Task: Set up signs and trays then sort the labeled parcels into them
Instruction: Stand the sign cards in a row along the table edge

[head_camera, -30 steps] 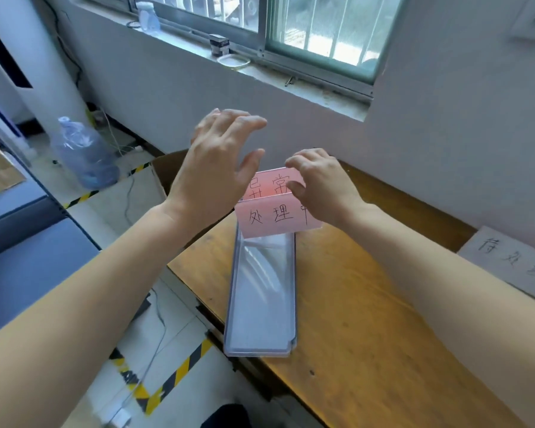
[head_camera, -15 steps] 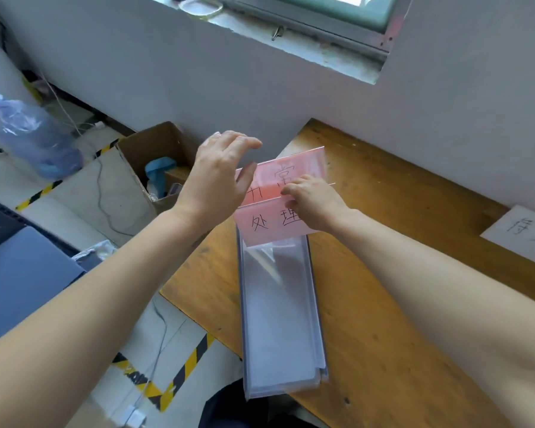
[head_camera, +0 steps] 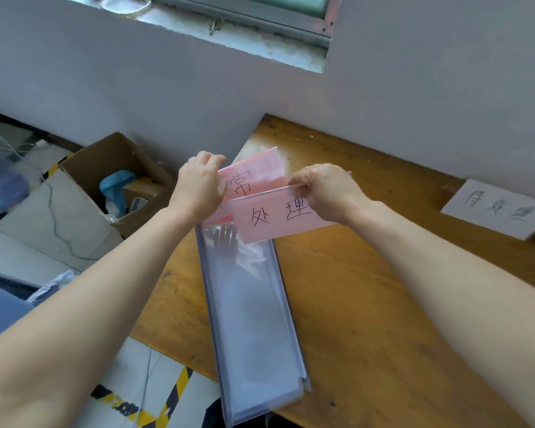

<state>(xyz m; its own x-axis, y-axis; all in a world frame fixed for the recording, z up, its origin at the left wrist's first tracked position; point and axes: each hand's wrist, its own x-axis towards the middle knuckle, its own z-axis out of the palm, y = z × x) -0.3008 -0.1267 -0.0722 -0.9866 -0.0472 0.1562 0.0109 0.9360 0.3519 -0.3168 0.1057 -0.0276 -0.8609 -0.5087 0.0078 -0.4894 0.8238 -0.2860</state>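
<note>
Pink sign (head_camera: 272, 211) pinched btwn both hands, over tray (head_camera: 254, 319).

Both forearms outstretched, left hand (head_camera: 198, 188) and right hand (head_camera: 328, 189) each in a pinching grip.

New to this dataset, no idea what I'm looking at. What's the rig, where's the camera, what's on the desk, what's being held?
There is no robot here. A person works with bare hands, and the single picture comes from a wide-angle camera worn on the head, looking forward and down, so both forearms reach in from below.

The left hand and the right hand together grip a folded pink sign with handwritten characters, holding it at the far end of a long clear plastic tray. The tray lies on a wooden table pushed against a grey wall. A white handwritten sign lies at the table's right edge. On the floor to the left stands an open cardboard box. No parcels are visible.
</note>
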